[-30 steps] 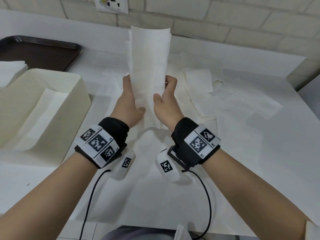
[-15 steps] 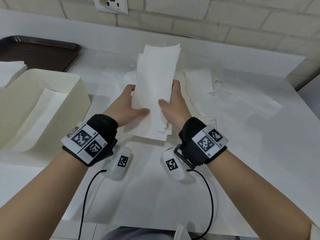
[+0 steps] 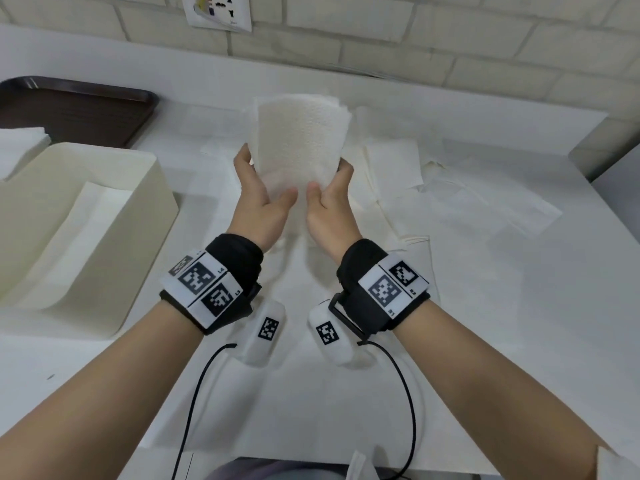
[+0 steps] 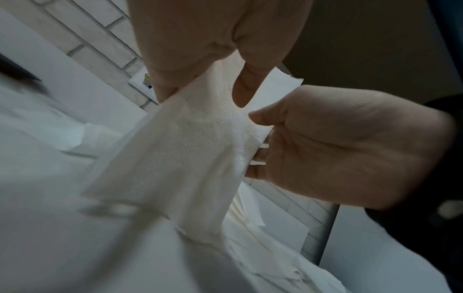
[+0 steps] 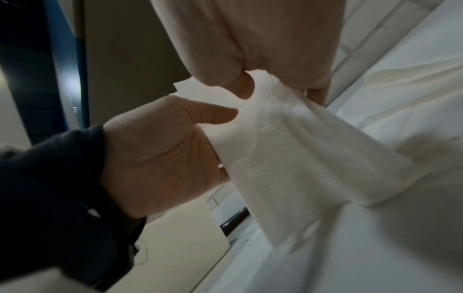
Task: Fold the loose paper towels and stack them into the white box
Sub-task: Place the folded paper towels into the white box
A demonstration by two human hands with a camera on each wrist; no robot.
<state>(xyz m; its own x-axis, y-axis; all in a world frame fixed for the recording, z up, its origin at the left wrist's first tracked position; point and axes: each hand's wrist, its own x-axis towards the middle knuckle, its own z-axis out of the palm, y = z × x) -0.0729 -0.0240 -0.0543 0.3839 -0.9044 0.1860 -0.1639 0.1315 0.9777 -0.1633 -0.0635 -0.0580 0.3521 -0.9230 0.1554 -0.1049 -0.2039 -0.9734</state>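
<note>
A folded white paper towel [image 3: 299, 143] is held upright above the table's middle, and both hands pinch its lower part. My left hand [image 3: 266, 192] grips its left edge, thumb in front and fingers behind. My right hand [image 3: 329, 183] grips the right edge the same way. In the left wrist view the towel [image 4: 185, 150] hangs between my left thumb and my right hand [image 4: 338, 148]. In the right wrist view the towel [image 5: 300, 154] has my left hand [image 5: 155, 154] on its side. The white box [image 3: 152, 202] stands at the left with a folded towel [image 3: 83, 226] inside.
Loose unfolded paper towels [image 3: 460, 206] lie spread over the table to the right and behind my hands. A dark brown tray [image 3: 76, 109] sits at the back left, and a pile of white towels [image 3: 20, 143] lies beside it. A brick wall with a socket plate [image 3: 221, 12] runs along the back.
One second ago the towel stood tall and long between my hands. It came down and now shows as a shorter, thicker folded piece, still held by both hands.
</note>
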